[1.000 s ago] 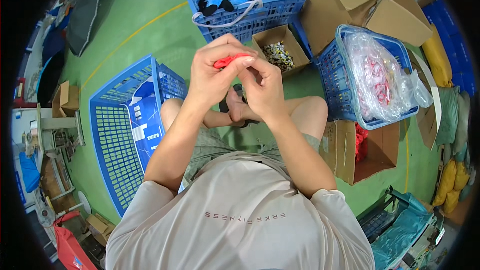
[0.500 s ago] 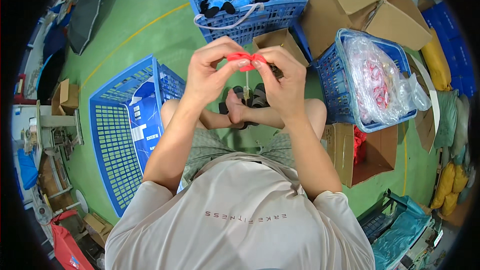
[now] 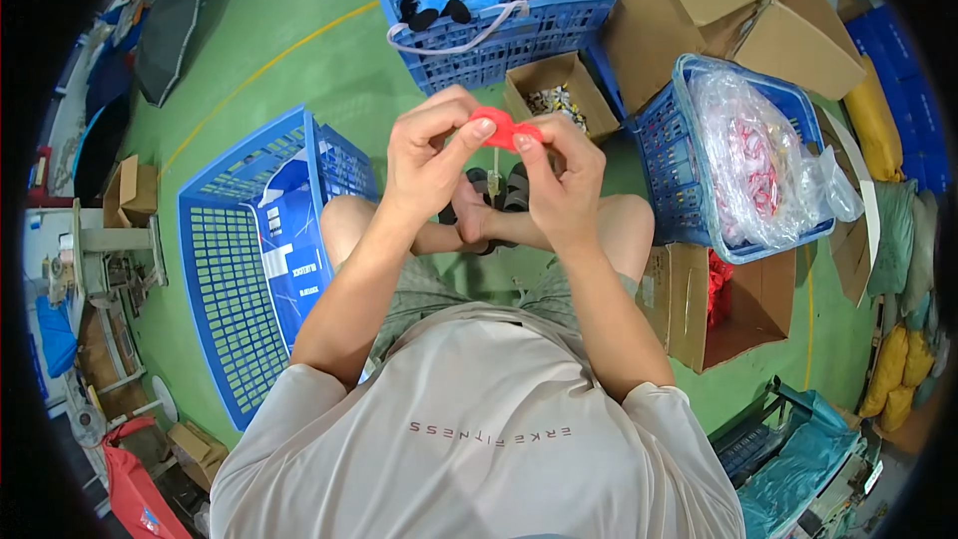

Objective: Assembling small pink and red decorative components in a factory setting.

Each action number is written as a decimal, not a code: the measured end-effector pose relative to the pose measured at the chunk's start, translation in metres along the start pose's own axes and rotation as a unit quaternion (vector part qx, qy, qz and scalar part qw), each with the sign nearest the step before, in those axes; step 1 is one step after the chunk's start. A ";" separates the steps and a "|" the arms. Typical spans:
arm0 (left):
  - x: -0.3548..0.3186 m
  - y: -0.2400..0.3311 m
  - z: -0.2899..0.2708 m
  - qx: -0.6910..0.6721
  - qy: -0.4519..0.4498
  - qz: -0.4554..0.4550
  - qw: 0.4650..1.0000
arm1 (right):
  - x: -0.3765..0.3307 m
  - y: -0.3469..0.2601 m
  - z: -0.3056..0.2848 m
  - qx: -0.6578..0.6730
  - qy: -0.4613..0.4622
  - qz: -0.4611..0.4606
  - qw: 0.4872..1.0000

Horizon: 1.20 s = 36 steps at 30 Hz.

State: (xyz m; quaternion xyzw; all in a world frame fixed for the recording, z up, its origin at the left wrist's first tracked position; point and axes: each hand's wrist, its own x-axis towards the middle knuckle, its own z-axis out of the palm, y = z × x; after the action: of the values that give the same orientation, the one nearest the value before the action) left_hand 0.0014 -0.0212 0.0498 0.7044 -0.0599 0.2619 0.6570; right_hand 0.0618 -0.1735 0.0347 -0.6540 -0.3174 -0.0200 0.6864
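Item: small red piece (image 3: 506,127), held up over the lap, pinched between both hands. Left hand (image 3: 427,158): fingers closed on its left end. Right hand (image 3: 564,185): fingers closed on its right end. A thin pale tag (image 3: 494,168) hung below it. Progress, judged: piece in mid-handling, not yet set down. Nearby on the floor: empty blue crate (image 3: 261,262), small box (image 3: 555,90) of bits, bagged red goods in a basket (image 3: 743,165)

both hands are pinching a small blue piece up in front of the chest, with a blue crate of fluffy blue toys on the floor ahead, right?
Not quite: the small piece is red, not blue, as the head view shows. Both the left hand and right hand do pinch it, and the blue crate of fluffy blue toys does sit ahead.
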 end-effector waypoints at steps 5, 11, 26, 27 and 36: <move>0.001 0.000 0.003 -0.027 0.000 -0.006 1.000 | 0.005 -0.005 0.000 0.028 0.023 0.004 0.999; -0.009 0.011 0.006 -0.032 0.026 -0.041 0.998 | 0.032 -0.041 -0.010 -0.028 -0.045 -0.046 0.998; 0.021 0.018 0.034 0.032 0.021 0.037 0.999 | 0.012 -0.014 -0.007 0.208 0.076 0.117 0.968; 0.021 0.018 0.033 0.037 0.019 0.040 0.998 | 0.010 -0.013 -0.005 0.219 0.086 0.121 0.964; -0.007 0.007 0.017 -0.098 0.100 -0.026 0.990 | 0.028 -0.033 -0.011 0.039 -0.020 -0.003 0.999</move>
State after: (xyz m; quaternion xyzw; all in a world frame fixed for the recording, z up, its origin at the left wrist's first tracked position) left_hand -0.0026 -0.0406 0.0533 0.6078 -0.0010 0.3071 0.7323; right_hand 0.0739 -0.1772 0.0771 -0.6264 -0.3333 0.0032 0.7046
